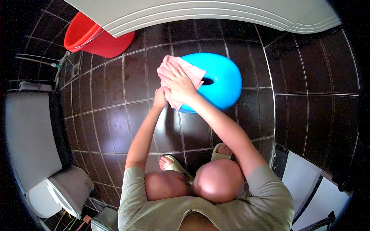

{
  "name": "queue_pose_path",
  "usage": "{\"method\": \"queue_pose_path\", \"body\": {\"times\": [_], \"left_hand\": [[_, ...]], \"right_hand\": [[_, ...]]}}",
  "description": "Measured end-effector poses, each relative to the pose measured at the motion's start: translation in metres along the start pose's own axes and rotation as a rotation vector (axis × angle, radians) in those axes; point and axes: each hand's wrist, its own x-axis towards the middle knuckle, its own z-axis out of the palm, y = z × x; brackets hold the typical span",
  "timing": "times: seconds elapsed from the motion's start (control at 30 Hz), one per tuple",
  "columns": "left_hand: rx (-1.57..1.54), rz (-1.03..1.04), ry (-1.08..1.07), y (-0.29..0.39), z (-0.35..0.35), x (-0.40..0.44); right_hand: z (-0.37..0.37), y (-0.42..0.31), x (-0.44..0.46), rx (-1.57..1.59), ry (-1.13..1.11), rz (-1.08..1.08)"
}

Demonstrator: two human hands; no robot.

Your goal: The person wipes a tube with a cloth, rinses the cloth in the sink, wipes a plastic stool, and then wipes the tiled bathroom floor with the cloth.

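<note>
Fingers a bit apart, the right hand (pixel 180 84) lies on a pink cloth (pixel 196 72). The left hand (pixel 160 99) touches its edge, fingers too hidden for me to tell. The cloth covers one end of a blue stool (pixel 227 75) on dark tiles (pixel 111 86).

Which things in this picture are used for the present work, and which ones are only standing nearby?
In use:
pink cloth, under the right hand, left hand at its edge
blue stool, partly covered by the cloth

Only nearby:
red bucket
pale ridged panel
</note>
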Motion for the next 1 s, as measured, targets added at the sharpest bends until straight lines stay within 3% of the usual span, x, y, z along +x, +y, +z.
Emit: {"method": "queue_pose_path", "body": {"times": [0.03, 0.13, 0.2, 0.27, 0.4, 0.43, 0.53, 0.67, 0.8, 0.87, 1.0], "left_hand": [[0.149, -0.09, -0.015, 0.0, 0.0, 0.001], [-0.043, -0.205, 0.141, 0.005, 0.008, 0.001], [-0.079, -0.068, 0.216, 0.005, 0.015, -0.002], [0.029, -0.287, 0.292, 0.022, 0.018, 0.001], [0.081, -0.365, 0.338, 0.034, 0.018, -0.001], [0.046, -0.439, 0.27, 0.043, 0.012, 0.0], [0.068, -0.408, 0.309, 0.04, 0.017, -0.002], [0.096, -0.375, 0.291, 0.043, 0.016, -0.006], [0.108, -0.383, 0.296, 0.035, 0.019, -0.005], [0.082, -0.376, 0.279, 0.034, 0.018, -0.005], [-0.009, -0.366, 0.251, 0.049, 0.009, -0.005]], "right_hand": [[-0.001, 0.004, 0.004, -0.001, 0.009, -0.057], [-0.003, 0.021, 0.016, 0.07, -0.103, -0.064], [-0.012, 0.033, 0.025, -0.008, -0.048, -0.053], [-0.013, 0.057, 0.024, 0.012, 0.03, -0.04], [-0.05, 0.103, -0.002, -0.309, -0.094, 0.295], [-0.064, 0.11, -0.014, -0.294, -0.065, 0.342], [-0.094, 0.118, -0.056, -0.17, 0.058, 0.421], [-0.112, 0.095, -0.106, 0.04, 0.193, 0.588], [-0.111, 0.041, -0.143, -0.165, 0.138, 0.489], [-0.102, 0.009, -0.153, -0.132, 0.031, 0.513], [-0.079, -0.039, -0.132, 0.018, -0.019, 0.284]]}}
